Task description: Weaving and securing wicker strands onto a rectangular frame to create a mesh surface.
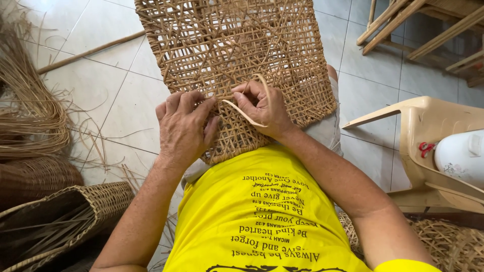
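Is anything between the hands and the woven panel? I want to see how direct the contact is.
Nothing visible. The left hand presses flat on the woven cane panel, and the right hand pinches a loose cane strip right at its surface.

Two bare hands, the left hand and the right hand, rest on one open-weave rattan panel. One loose rattan strip curls between them. Two woven baskets sit at the lower left: a dark rounded basket and a lighter basket holding strands. One bundle of rattan strands, one long stick, one beige plastic chair, one white appliance.
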